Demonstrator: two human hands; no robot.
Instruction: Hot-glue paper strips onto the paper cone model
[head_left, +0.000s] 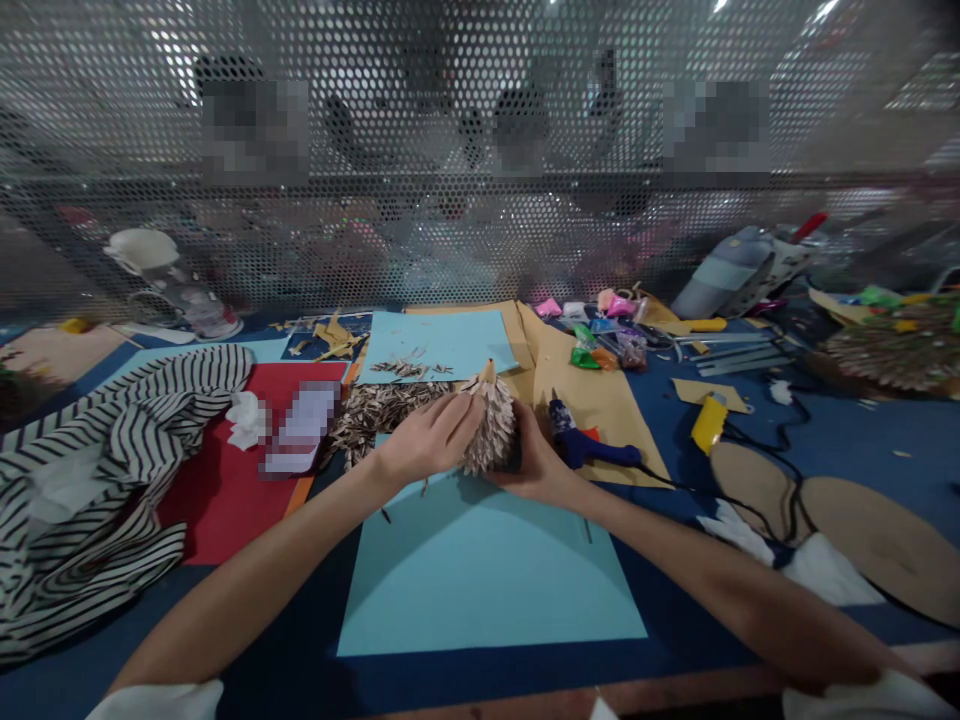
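A small cone [489,428] covered in overlapping pale husks stands tilted between my two hands, its bare tan tip pointing up. My right hand [536,462] curls round its right side and base, with the fingers partly hidden behind it. On the left face, the closed fingers of my left hand [439,435] press against the husks; whether a loose husk is pinched there is hidden. A pile of grey-brown husks [367,415] lies just left of the cone. Under both hands is a light blue sheet [495,570]. A dark blue glue gun [596,448] lies right of my right hand.
A phone [304,425] rests on red paper [217,500] beside a striped cloth [67,540]. Round cardboard discs [877,530], a black cord and a yellow cutter [709,422] are at the right. Small coloured bags [600,340] sit near the perforated screen [450,230].
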